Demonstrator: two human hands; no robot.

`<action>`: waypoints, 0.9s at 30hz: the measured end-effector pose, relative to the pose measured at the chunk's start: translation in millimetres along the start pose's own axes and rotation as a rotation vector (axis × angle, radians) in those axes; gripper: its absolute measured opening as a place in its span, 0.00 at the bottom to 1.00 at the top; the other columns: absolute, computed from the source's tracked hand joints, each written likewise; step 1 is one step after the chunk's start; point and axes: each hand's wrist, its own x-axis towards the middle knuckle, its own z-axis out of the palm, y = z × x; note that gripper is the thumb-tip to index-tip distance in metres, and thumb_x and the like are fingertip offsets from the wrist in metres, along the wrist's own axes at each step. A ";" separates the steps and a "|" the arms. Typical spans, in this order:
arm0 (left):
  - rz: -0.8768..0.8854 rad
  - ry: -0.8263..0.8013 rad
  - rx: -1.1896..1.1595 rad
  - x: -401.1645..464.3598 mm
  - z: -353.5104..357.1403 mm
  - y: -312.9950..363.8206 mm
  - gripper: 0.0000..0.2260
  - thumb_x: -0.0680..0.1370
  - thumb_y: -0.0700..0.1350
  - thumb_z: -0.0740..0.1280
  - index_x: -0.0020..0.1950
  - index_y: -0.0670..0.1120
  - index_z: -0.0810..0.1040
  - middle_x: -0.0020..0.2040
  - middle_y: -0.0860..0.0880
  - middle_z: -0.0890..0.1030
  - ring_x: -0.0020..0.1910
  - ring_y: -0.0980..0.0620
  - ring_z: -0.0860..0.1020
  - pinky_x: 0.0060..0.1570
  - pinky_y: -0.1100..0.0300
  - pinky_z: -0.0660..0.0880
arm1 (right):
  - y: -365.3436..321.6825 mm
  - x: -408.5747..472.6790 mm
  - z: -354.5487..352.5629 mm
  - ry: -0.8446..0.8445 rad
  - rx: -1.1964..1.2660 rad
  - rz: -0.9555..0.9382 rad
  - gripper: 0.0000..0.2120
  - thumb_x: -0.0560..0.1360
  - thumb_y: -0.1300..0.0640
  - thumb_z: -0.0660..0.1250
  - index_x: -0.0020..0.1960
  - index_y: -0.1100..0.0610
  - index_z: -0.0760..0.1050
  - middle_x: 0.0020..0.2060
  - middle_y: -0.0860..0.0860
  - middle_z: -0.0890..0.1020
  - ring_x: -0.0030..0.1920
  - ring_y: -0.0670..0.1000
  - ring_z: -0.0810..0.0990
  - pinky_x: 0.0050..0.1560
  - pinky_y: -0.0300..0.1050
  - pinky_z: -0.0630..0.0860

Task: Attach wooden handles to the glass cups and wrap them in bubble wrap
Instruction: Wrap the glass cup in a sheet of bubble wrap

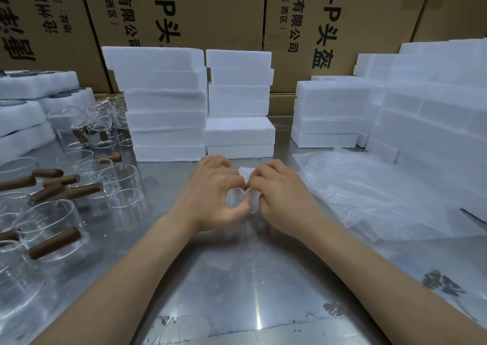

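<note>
At the middle of the metal table (237,278), both hands close around a small bundle of bubble wrap (238,201); what is inside it is hidden. My left hand (214,198) grips its left side with curled fingers. My right hand (280,199) pinches its right side, thumbs nearly touching. A stack of loose bubble wrap sheets (369,194) lies to the right. Glass cups with wooden handles (50,239) and bare glass cups (120,181) stand at the left, with loose wooden handles (52,183) among them.
White foam boxes are stacked behind the hands (168,102), at centre (238,104) and along the right (421,112). Foam trays (23,112) sit at the far left. Brown cardboard cartons (210,9) wall off the back.
</note>
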 end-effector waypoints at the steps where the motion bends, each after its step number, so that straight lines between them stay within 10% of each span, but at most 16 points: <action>1: -0.003 -0.040 0.032 1.2 0.5 -0.9 0.21 0.70 0.58 0.57 0.37 0.44 0.83 0.34 0.51 0.81 0.48 0.44 0.77 0.59 0.49 0.67 | -0.7 -0.8 -1.0 0.028 0.029 0.007 0.21 0.69 0.59 0.50 0.51 0.58 0.80 0.49 0.50 0.81 0.57 0.55 0.73 0.55 0.51 0.69; 6: -0.018 -0.090 0.070 3.8 4.3 0.2 0.24 0.69 0.61 0.56 0.38 0.44 0.82 0.36 0.51 0.83 0.52 0.48 0.79 0.71 0.43 0.57 | -1.3 -0.7 -4.1 0.070 0.042 -0.015 0.28 0.67 0.56 0.45 0.54 0.58 0.80 0.53 0.51 0.81 0.59 0.56 0.74 0.57 0.53 0.72; 12: 0.002 0.130 0.004 1.7 3.0 6.3 0.15 0.71 0.55 0.61 0.37 0.47 0.80 0.36 0.53 0.81 0.48 0.50 0.79 0.69 0.47 0.59 | 3.6 2.7 4.4 0.043 -0.048 0.019 0.14 0.72 0.62 0.61 0.53 0.57 0.80 0.57 0.52 0.75 0.62 0.55 0.67 0.58 0.49 0.67; 21: -0.055 -0.061 0.023 6.6 16.3 -0.1 0.25 0.70 0.62 0.53 0.40 0.47 0.82 0.40 0.52 0.80 0.53 0.52 0.73 0.67 0.52 0.58 | 7.1 2.5 5.7 0.142 0.226 0.093 0.16 0.68 0.69 0.60 0.54 0.60 0.76 0.53 0.51 0.76 0.57 0.53 0.69 0.56 0.40 0.65; 27: -0.292 0.484 -0.482 6.0 14.7 -16.6 0.15 0.75 0.52 0.58 0.44 0.44 0.79 0.45 0.50 0.77 0.47 0.58 0.74 0.51 0.66 0.66 | 30.4 8.1 -15.3 0.494 0.743 0.519 0.16 0.74 0.65 0.56 0.54 0.49 0.73 0.48 0.40 0.79 0.52 0.39 0.75 0.47 0.30 0.68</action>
